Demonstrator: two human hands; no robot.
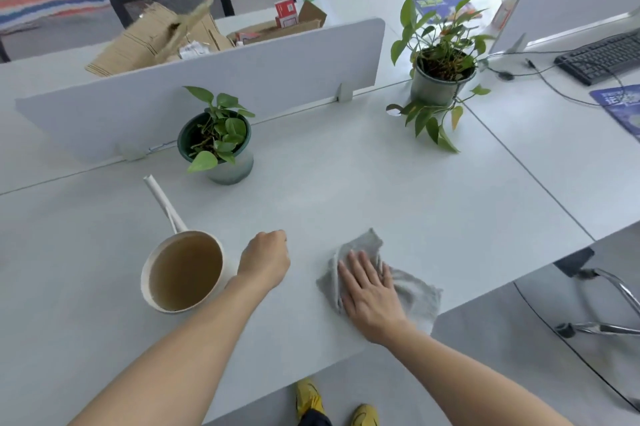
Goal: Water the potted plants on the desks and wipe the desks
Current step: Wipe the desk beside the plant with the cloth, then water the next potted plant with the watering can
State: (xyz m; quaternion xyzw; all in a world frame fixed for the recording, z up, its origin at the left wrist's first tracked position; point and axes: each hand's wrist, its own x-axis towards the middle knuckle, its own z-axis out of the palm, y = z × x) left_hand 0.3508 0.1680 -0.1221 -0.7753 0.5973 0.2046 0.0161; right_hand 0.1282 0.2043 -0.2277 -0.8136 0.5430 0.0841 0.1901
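Our right hand (369, 290) lies flat on the grey cloth (417, 299), fingers straight and together, pressing it onto the white desk (346, 183) near its front edge; the cloth spreads out from under the palm on both sides. Our left hand (265, 261) rests on the desk in a loose fist (nothing shows in it), just right of the beige watering can (183, 273), whose spout points away from us. The small potted plant (216, 138) stands beyond the can, and the larger potted plant (441, 75) stands at the far right.
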